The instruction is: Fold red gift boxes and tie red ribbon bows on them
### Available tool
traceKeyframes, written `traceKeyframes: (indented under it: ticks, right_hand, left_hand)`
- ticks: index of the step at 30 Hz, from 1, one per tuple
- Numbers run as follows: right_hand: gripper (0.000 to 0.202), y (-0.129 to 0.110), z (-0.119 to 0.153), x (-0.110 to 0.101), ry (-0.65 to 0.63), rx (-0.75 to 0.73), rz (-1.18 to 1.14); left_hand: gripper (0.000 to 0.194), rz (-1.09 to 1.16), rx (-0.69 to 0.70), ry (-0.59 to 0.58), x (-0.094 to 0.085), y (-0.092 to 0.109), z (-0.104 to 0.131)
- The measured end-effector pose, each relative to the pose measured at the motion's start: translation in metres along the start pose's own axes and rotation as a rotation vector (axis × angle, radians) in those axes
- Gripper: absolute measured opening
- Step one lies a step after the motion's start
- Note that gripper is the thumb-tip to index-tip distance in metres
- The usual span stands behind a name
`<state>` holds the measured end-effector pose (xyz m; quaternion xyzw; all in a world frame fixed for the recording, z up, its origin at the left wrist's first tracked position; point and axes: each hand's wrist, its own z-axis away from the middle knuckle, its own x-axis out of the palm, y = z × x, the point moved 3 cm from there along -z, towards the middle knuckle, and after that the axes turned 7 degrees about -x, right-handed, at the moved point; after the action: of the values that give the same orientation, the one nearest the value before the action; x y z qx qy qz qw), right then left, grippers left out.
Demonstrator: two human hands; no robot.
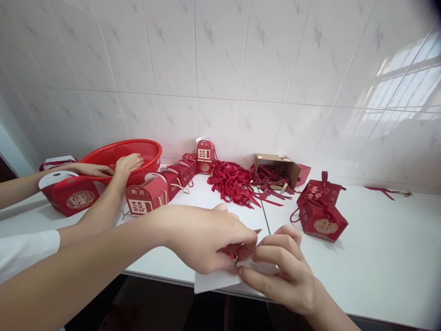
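Observation:
At the table's front edge, my left hand (210,239) reaches across with thumb and fingers pinched together at a white card piece (213,281). A small bit of red (234,255) shows between those fingers, too covered to identify. My right hand (280,266) is closed beside it, its thumb tip at the card and its fingers curled, the fingertips touching or nearly touching the left ones. A reddish-brown pointed corner (257,231) sticks out behind the left fingers. Most of the card is hidden by both hands.
A red ribbon pile (230,181) lies ahead, beside a cardboard box (277,161) of darker ribbons. A finished red gift box (324,216) stands right. Several gift boxes (139,197) line up left. Another person's hands (126,165) are at a red plastic basket (103,154).

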<state>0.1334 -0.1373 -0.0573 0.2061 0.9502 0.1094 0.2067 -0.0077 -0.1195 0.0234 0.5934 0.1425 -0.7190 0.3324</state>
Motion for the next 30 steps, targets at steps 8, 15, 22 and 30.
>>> traceKeyframes:
  ticks: [8,15,22,30]
  right_hand:
    - [0.02,-0.001,-0.001,0.001,0.017,0.016,0.006]
    - [0.018,-0.001,0.002,0.003,0.053,-0.008,0.005]
    - [0.016,0.001,0.004,0.002,0.035,0.031,0.025]
    - [0.019,0.012,0.017,0.006,-0.005,0.143,-0.077]
  left_hand:
    - [0.017,-0.03,0.042,0.001,0.0,0.001,-0.003]
    - [0.015,0.058,0.036,0.012,0.002,-0.002,-0.002]
    - [0.014,0.123,-0.031,0.347,0.007,-0.007,0.005]
    - [0.011,0.275,-0.075,0.75,0.021,-0.037,0.015]
